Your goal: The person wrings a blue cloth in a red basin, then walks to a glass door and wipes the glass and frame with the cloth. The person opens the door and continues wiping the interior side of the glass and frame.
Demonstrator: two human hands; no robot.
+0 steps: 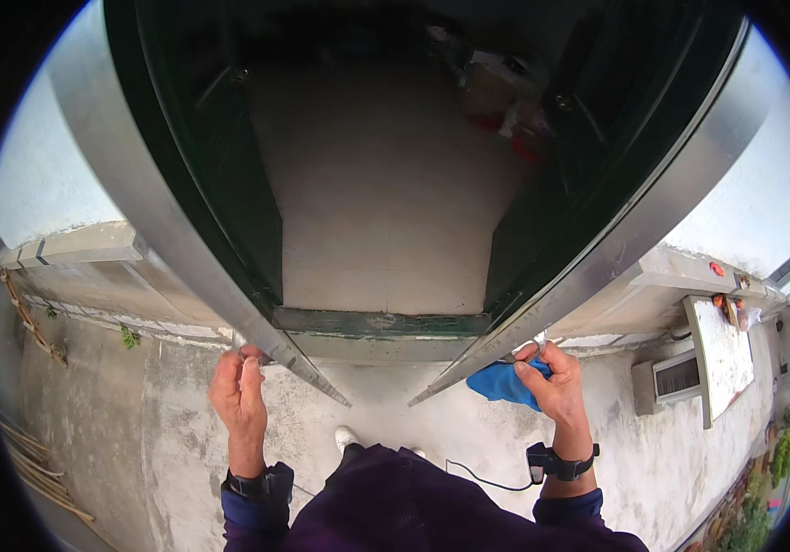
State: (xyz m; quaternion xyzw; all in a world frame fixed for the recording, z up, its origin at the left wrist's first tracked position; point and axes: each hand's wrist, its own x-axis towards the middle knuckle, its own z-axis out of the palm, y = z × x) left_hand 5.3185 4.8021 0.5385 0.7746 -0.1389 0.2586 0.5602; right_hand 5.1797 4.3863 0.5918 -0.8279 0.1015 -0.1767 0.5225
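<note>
Two metal-edged door leaves stand swung outward in front of me, the left leaf [184,238] and the right leaf [602,259] seen nearly edge-on. My left hand [237,393] has its fingers closed on a shiny handle [237,339] on the outer side of the left leaf. My right hand [555,386] grips the metal handle [541,339] of the right leaf and also pinches a blue cloth [505,383], which hangs down to its left. The fingers partly hide both handles. Between the leaves lies a green, worn door sill [381,322].
Beyond the sill is a dark room with a tiled floor [388,228] and boxes [491,86] at the right. Outside, a white board [719,359] rests over a boxy unit [674,379]. Poles [46,472] lie at left. A cable [488,483] runs from my right wrist strap.
</note>
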